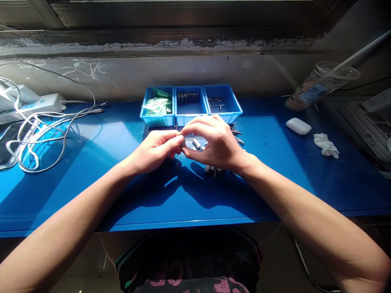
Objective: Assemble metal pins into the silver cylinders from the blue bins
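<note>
From where I'm watching, the blue table (91, 183) runs across the whole frame. Far left there's a white power strip (39, 103) with a messy tangle of white cables (42, 134) spilling toward the lower left. Upper right, a clear plastic cup (320, 83) with a straw leans near the wall, a small white earbud case (298, 125) sits just below it, and a crumpled tissue (326, 145) lies a bit further right.

open: bare blue tabletop (269, 179) right of centre | blocked ahead: three blue bins (189, 106) | blocked left: white cables (45, 134) | blocked centre: loose metal parts (214, 169), seemingly pins | far right: white case (298, 125), crumpled tissue (326, 145), plastic cup (320, 83)
</note>
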The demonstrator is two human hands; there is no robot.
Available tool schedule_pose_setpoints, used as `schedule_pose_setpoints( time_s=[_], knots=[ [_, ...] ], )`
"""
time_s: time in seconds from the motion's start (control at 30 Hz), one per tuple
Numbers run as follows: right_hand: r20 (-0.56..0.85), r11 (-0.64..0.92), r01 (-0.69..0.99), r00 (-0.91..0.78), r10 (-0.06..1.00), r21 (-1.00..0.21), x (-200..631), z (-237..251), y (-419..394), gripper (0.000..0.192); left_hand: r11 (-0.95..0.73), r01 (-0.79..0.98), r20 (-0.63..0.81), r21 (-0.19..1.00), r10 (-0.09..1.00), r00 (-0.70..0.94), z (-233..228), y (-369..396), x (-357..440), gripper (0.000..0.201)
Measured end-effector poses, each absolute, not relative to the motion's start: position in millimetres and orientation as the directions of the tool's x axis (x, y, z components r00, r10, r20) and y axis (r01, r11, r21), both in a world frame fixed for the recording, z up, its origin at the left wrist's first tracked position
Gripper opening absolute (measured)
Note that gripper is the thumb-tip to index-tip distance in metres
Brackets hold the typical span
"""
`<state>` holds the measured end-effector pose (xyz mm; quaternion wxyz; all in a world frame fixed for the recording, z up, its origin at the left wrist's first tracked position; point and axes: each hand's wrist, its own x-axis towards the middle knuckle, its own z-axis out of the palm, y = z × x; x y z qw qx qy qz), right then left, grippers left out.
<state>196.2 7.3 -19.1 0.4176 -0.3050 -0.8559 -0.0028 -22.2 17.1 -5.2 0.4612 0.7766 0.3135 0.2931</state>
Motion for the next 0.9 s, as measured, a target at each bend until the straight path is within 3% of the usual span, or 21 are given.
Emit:
schedule_pose_setpoints(
  time_s=[0.53,0.9],
  knots=[
    [0.704,0.821,0.538,-0.507,0.497,-0.193,200.9,-17.4,9.2,0.018,-0.377,0.17,0.206,0.91,0.77,0.604,-7.8,15.9,-19.5,0.034],
    [0.681,0.821,0.51,-0.508,0.527,-0.256,199.2,-16.2,7.4,0.017,-0.368,0.212,0.168,0.905,0.769,0.617,-1.5,12.2,-17.4,0.04]
  ],
)
